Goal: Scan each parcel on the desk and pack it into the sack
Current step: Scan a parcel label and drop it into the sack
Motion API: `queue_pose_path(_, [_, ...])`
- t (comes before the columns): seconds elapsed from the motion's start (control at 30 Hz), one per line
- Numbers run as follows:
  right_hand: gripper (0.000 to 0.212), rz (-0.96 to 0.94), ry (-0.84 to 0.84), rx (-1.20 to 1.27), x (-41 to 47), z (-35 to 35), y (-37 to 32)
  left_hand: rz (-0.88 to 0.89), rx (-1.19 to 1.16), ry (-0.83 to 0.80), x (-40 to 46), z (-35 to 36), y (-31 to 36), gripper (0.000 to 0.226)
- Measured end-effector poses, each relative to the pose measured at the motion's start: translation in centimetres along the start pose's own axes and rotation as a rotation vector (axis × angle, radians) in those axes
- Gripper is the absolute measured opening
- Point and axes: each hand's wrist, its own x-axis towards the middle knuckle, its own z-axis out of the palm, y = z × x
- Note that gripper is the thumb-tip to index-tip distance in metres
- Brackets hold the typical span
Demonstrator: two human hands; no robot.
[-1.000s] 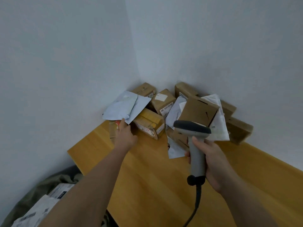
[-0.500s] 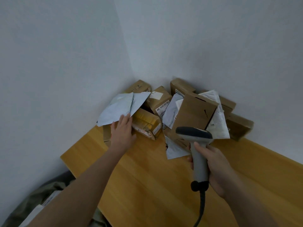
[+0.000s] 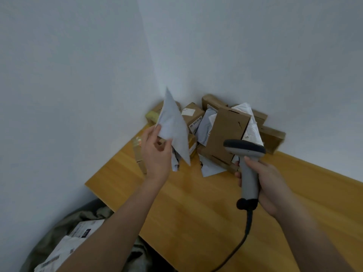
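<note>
Your left hand point(image 3: 155, 152) pinches a grey mailer bag point(image 3: 173, 126), raised off the desk point(image 3: 196, 203) near its far left corner. Your right hand point(image 3: 263, 181) is clenched around the scanner point(image 3: 247, 163) handle, its head just before the parcel pile point(image 3: 227, 132) in the far corner. The sack point(image 3: 64, 234) lies below the desk's left edge, parcels inside.

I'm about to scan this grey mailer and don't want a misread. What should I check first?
1. Left hand grips the grey mailer: ok.
2. Right hand holds the barcode scanner: ok.
3. Scanner head aimed at the mailer: not ok, it points toward the parcel pile.
4. Mailer's label facing the scanner: cannot tell, no label visible.
5. Sack open, below the desk edge: ok.
</note>
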Motion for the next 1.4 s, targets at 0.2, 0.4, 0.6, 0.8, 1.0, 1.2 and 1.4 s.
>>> queue_pose_path(0.2, [0.023, -0.008, 0.017, 0.001, -1.5, -0.5, 1.3, -0.669, -0.210, 0.266, -4.2, -1.8, -4.0, 0.034])
queue_pose_path(0.4, [0.022, 0.036, 0.042, -0.031, -2.3, -1.1, 3.0, -1.070, 0.262, -0.545, -11.6, -4.5, -11.7, 0.037])
queue_pose_path(0.6, [0.019, 0.058, 0.055, -0.073, -2.6, -1.2, 4.3, -0.243, 0.681, -0.893, -13.1, -4.0, -11.6, 0.060])
queue_pose_path(0.8, [0.024, 0.093, 0.035, -0.110, -3.2, -1.5, 5.4, 0.025, 1.064, -1.200, -15.2, -1.6, -13.3, 0.081])
queue_pose_path(1.0, [0.025, 0.085, 0.100, -0.145, -3.2, -3.6, 5.5, -0.026, 1.051, -1.098, -17.5, -2.7, -15.3, 0.055])
queue_pose_path(1.2, [0.026, 0.095, 0.110, -0.127, -2.7, -4.2, 5.1, -0.316, 0.501, -0.700, -14.3, -2.6, -12.6, 0.024])
queue_pose_path(1.4, [0.025, 0.096, 0.072, -0.106, -1.6, -3.0, 4.9, -0.908, -0.010, -0.285, -12.5, -3.2, -10.1, 0.018])
